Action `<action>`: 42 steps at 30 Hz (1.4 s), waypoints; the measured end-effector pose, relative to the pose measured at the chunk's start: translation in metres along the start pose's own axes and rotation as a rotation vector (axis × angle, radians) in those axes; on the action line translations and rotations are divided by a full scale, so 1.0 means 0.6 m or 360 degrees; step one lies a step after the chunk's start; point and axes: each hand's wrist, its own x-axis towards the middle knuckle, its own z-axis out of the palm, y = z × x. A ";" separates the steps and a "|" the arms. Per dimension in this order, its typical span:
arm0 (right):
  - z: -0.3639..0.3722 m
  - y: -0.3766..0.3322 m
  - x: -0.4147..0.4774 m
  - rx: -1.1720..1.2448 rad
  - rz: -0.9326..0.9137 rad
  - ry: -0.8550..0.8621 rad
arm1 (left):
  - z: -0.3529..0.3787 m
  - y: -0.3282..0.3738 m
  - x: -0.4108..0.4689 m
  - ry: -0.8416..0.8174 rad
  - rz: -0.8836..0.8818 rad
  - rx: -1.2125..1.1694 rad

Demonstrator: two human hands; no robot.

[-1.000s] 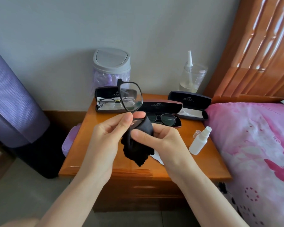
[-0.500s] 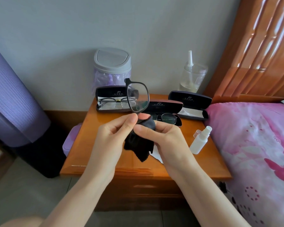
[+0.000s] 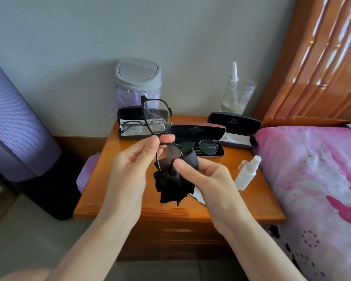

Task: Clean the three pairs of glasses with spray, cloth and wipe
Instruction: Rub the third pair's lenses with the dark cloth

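My left hand (image 3: 132, 167) pinches black-framed glasses (image 3: 156, 116) at the bridge, one lens standing upright above my fingers. My right hand (image 3: 205, 175) pinches a black cloth (image 3: 170, 183) around the lower lens. A second pair of glasses (image 3: 131, 125) lies in the open case at the back left. A round-rimmed third pair (image 3: 197, 146) lies in the middle open case. A small white spray bottle (image 3: 247, 173) lies on the nightstand, its clear cap (image 3: 243, 164) beside it. A white wipe (image 3: 199, 196) peeks out under my right hand.
An empty open case (image 3: 234, 128) sits at the back right of the wooden nightstand (image 3: 101, 179). A grey-lidded bin (image 3: 138, 84) and a clear jar (image 3: 238, 96) stand by the wall. A pink bed (image 3: 312, 179) is to the right, a purple roll (image 3: 14, 128) to the left.
The glasses have tilted and shifted slightly, and the lower lens has come partly out of the cloth. My right hand has slid the cloth down and right along that lens.
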 end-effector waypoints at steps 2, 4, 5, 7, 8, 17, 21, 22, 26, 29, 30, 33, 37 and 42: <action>0.000 0.003 -0.004 -0.0043 0.0017 -0.0043 | 0.000 0.001 0.002 0.0010 0.0011 -0.0032; -0.001 0.006 -0.005 -0.0117 0.0003 -0.0059 | 0.001 0.002 0.003 0.0009 0.0000 -0.0028; -0.003 0.006 -0.005 -0.0160 -0.0011 -0.0061 | 0.000 0.002 0.003 0.0007 0.0007 -0.0012; -0.011 0.004 -0.003 -0.0201 -0.0061 -0.0043 | -0.002 0.006 0.003 -0.0003 0.0043 0.0064; -0.016 0.001 -0.002 -0.0192 -0.0098 -0.0018 | -0.004 0.009 0.003 -0.0014 0.0062 0.0095; -0.058 -0.034 0.024 -0.0090 -0.0419 0.0240 | -0.024 0.019 0.008 -0.0137 0.0108 0.0543; -0.051 -0.041 0.036 -0.0061 -0.0446 0.0244 | -0.014 0.027 0.005 -0.0238 0.0186 0.0686; -0.047 -0.042 0.038 -0.0038 -0.0434 0.0220 | -0.012 0.027 0.003 -0.0262 0.0184 0.0694; -0.033 -0.040 0.043 -0.0059 -0.0395 0.0034 | -0.006 0.023 0.001 -0.0375 0.0233 0.0757; -0.031 -0.038 0.041 -0.0050 -0.0319 -0.0042 | -0.006 0.023 0.001 -0.0379 0.0263 0.0812; -0.030 -0.038 0.040 -0.0059 -0.0310 -0.0058 | -0.007 0.023 0.001 -0.0381 0.0276 0.0835; -0.029 -0.035 0.039 -0.0158 -0.0313 -0.0049 | -0.007 0.021 0.001 -0.0387 0.0304 0.0910; -0.029 -0.031 0.039 -0.0126 -0.0221 0.0055 | -0.002 0.019 0.000 -0.0423 0.0282 0.0933; -0.023 -0.030 0.036 -0.0010 -0.0158 0.0175 | 0.003 0.019 -0.007 -0.0294 0.0243 0.0830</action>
